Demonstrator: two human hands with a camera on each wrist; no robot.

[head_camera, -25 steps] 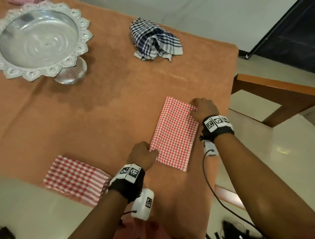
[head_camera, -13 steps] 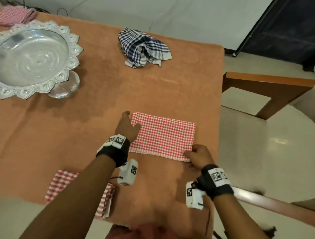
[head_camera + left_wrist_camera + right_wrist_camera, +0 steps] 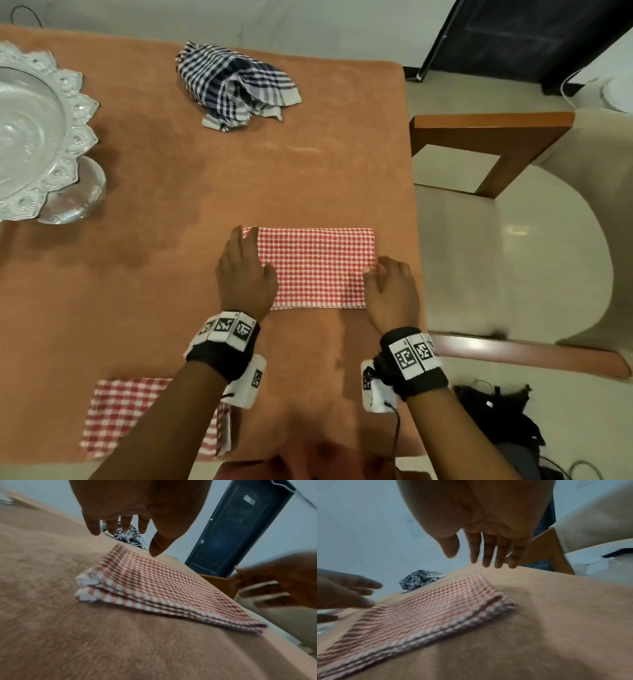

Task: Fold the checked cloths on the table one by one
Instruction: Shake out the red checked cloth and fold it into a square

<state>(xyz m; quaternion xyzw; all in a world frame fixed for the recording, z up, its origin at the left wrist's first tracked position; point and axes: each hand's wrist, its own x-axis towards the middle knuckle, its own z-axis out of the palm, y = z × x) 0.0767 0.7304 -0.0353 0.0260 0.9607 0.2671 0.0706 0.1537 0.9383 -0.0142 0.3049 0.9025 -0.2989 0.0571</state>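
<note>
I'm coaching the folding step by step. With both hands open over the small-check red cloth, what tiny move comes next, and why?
Probably the left hand should pinch the red cloth's left end and fold it toward the right hand. The cloth lies flat as a long rectangle, and neither hand grips it.

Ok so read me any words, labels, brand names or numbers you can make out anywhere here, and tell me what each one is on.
No readable words, brand names or numbers in any view.
Left wrist band: black-and-white square marker codes, patterns only, no letters.
Right wrist band: the same kind of marker codes, no text.
Dark door: a small pale plate near its top, too blurred to read.
Cloths and silver dish: no print visible.
</note>
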